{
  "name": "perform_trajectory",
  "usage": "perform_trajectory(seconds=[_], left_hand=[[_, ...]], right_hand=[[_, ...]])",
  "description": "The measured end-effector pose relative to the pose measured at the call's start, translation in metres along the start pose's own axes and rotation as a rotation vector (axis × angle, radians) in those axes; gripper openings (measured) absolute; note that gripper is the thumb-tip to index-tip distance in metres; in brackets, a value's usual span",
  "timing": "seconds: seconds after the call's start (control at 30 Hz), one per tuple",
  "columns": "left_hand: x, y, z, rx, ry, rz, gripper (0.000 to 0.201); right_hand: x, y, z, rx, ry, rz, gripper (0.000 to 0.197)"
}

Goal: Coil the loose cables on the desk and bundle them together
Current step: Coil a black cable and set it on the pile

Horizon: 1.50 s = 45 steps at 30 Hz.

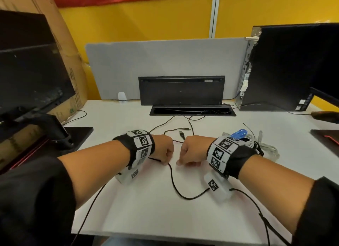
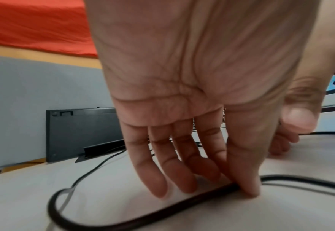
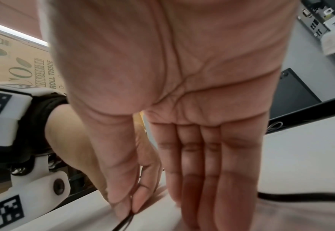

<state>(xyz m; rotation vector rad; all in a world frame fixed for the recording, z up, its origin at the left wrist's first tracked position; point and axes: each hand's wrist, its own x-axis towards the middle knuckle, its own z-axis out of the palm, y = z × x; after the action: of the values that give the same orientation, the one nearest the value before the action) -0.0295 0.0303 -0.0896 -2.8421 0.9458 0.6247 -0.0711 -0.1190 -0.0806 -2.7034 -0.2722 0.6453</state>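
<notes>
A thin black cable [image 1: 172, 179] curves over the white desk [image 1: 146, 209] in front of both hands. My left hand [image 1: 162, 148] points its fingers down and pinches that cable [image 2: 162, 214] between thumb and index finger [image 2: 231, 182] at the desk surface. My right hand [image 1: 192, 150] is a little to its right, with fingers straight and tips down on the desk [image 3: 174, 195]. Its thumb lies beside the left hand's finger where the cable [image 3: 123, 223] comes out. Another black cable with USB plugs [image 1: 182, 134] lies just beyond the hands.
A white cable bundle [image 1: 267, 148] with a blue clip [image 1: 238, 133] lies to the right. An open black cable box [image 1: 181, 91] stands behind, a PC tower [image 1: 293, 65] at the right, and a monitor [image 1: 27, 71] and its base [image 1: 78, 133] at the left.
</notes>
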Motion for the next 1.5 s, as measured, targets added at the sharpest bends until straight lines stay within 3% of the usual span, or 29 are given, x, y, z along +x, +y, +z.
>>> perform_trajectory(seconds=[0.27, 0.47, 0.6, 0.7, 0.8, 0.93, 1.13, 1.5], left_hand=[[-0.002, -0.005, 0.0, -0.071, -0.007, 0.045, 0.019], [-0.003, -0.001, 0.008, -0.064, 0.033, 0.035, 0.009], [-0.004, 0.002, -0.001, -0.078, 0.105, 0.062, 0.011], [-0.008, -0.002, -0.016, -0.339, 0.202, 0.077, 0.006], [-0.013, -0.008, -0.035, -0.473, 0.42, 0.107, 0.011], [-0.019, -0.012, -0.061, -0.548, 0.685, 0.163, 0.016], [-0.026, -0.012, -0.099, -0.449, 0.767, 0.176, 0.027], [-0.03, -0.035, -0.127, -0.42, 0.863, 0.05, 0.03]], right_hand=[[0.009, -0.007, 0.009, -0.089, 0.053, -0.023, 0.048], [0.012, -0.008, 0.018, -0.074, 0.092, -0.035, 0.05], [0.009, -0.006, 0.015, 0.053, 0.004, -0.033, 0.026], [0.003, -0.006, 0.006, 0.243, -0.001, -0.04, 0.017], [-0.004, -0.007, -0.015, 0.46, 0.164, -0.039, 0.023], [-0.02, -0.009, -0.062, 0.387, 0.417, -0.11, 0.024], [-0.045, 0.007, -0.116, 0.076, 0.663, -0.221, 0.023], [-0.078, 0.07, -0.172, -0.055, 0.846, -0.087, 0.02]])
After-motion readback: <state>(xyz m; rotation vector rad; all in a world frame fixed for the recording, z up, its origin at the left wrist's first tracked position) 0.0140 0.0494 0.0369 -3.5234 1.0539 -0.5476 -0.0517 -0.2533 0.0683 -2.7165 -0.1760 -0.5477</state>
